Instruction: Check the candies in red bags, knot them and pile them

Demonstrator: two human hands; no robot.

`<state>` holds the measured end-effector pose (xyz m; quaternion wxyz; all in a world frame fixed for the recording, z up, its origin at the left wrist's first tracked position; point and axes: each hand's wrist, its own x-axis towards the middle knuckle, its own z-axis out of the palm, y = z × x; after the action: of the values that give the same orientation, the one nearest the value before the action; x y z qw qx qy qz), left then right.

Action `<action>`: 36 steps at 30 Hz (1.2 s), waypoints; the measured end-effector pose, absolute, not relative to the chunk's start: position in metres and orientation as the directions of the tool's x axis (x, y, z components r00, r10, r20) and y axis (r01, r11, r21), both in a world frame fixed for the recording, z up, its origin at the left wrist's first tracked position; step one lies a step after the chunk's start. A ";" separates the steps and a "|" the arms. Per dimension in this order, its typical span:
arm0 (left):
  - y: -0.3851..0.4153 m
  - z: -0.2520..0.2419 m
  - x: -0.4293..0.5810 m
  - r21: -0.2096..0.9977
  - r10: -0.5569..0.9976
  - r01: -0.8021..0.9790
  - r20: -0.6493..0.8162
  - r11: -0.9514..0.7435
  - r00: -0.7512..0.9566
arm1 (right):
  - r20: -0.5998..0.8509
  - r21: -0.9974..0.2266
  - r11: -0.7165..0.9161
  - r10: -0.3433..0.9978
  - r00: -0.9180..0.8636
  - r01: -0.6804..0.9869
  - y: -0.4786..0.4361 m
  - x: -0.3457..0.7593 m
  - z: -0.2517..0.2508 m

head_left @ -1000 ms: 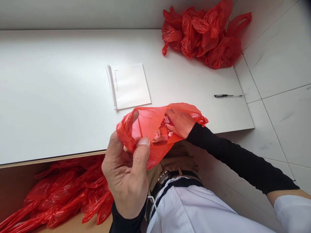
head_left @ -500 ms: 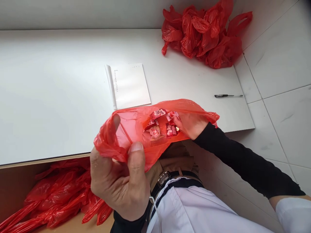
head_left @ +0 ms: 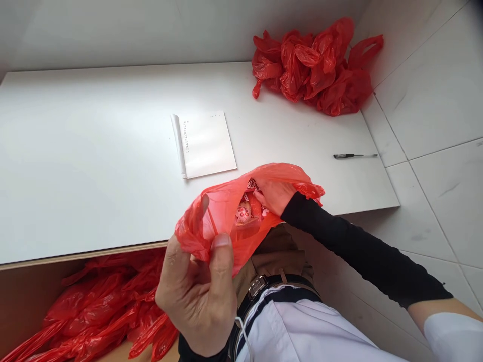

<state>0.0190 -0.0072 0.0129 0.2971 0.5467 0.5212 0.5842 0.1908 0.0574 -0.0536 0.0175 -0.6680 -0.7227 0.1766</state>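
Note:
A thin red plastic bag (head_left: 245, 241) hangs in front of me with its mouth spread. My left hand (head_left: 199, 296) pinches the left side of its rim between thumb and fingers. Several small wrapped candies (head_left: 244, 212), in pink and dark red wrappers with printed characters, lie inside. My right hand (head_left: 277, 196) is within the bag, seen partly through the film. Its fingers are bent together among the candies; what they grip is hidden.
A notebook (head_left: 209, 146) with a handwritten column lies on the white table (head_left: 94, 161). To the right is a black pen (head_left: 350, 156). Crumpled red bags (head_left: 309, 65) are heaped at the back right. More red bags (head_left: 101, 301) sit in an open compartment below the tabletop.
My right hand has moved left and deeper among the candies; the wrapper at its fingertips no longer shows clearly. The view has shifted, and my left hand keeps its pinch on the bag.

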 end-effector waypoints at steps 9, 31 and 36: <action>-0.008 0.013 0.018 0.929 0.895 0.196 0.357 -0.313 -0.266 | -0.197 -0.388 0.252 0.917 -0.347 0.887 0.037 0.182 -0.040; -0.006 0.016 0.017 0.935 0.916 0.222 0.325 -0.275 -0.234 | -0.339 -0.906 -0.244 0.908 -0.246 0.347 0.015 0.218 -0.033; -0.006 0.014 0.018 0.940 0.912 0.174 0.330 -0.294 -0.242 | -0.293 -0.916 -0.211 0.933 -0.209 0.342 0.012 0.217 -0.037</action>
<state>0.0184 -0.0057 0.0142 0.3068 0.5336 0.5088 0.6018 0.2174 0.0123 -0.0374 0.2762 -0.5651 -0.5640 0.5350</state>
